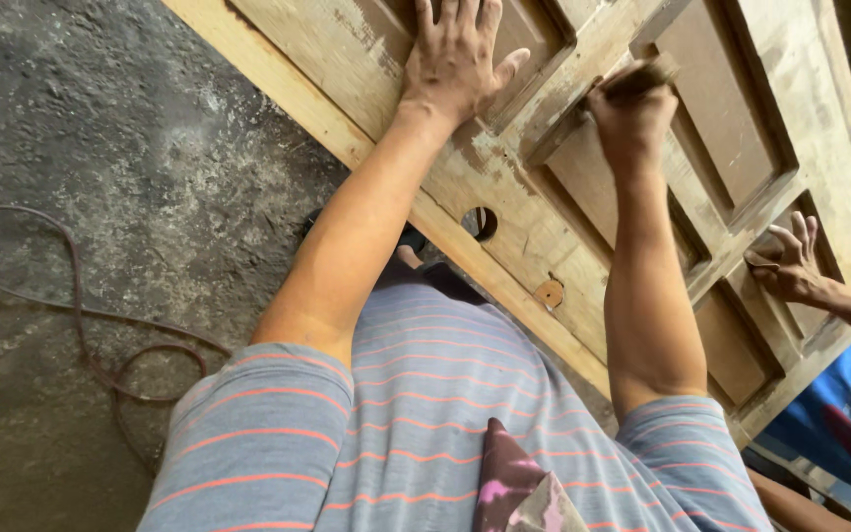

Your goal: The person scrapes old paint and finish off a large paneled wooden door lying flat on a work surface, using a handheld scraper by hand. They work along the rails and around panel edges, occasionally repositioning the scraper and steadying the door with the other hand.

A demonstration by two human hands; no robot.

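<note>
My left hand [457, 54] lay flat, fingers spread, on the wooden door [544, 236] above its round hole [480, 223]. My right hand [632, 113] clenched a sanding block [642, 77] right of it; even pressure along the moulding seemed best.

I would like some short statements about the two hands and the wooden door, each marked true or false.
1. The left hand lies flat and open on the wooden door. True.
2. The right hand is empty. False: it is closed around a small dark block pressed on the door.
3. A round hole goes through the door. True.
4. Nobody else touches the door. False: another person's hand rests on it at the right.
5. A cable lies on the floor. True.
</note>
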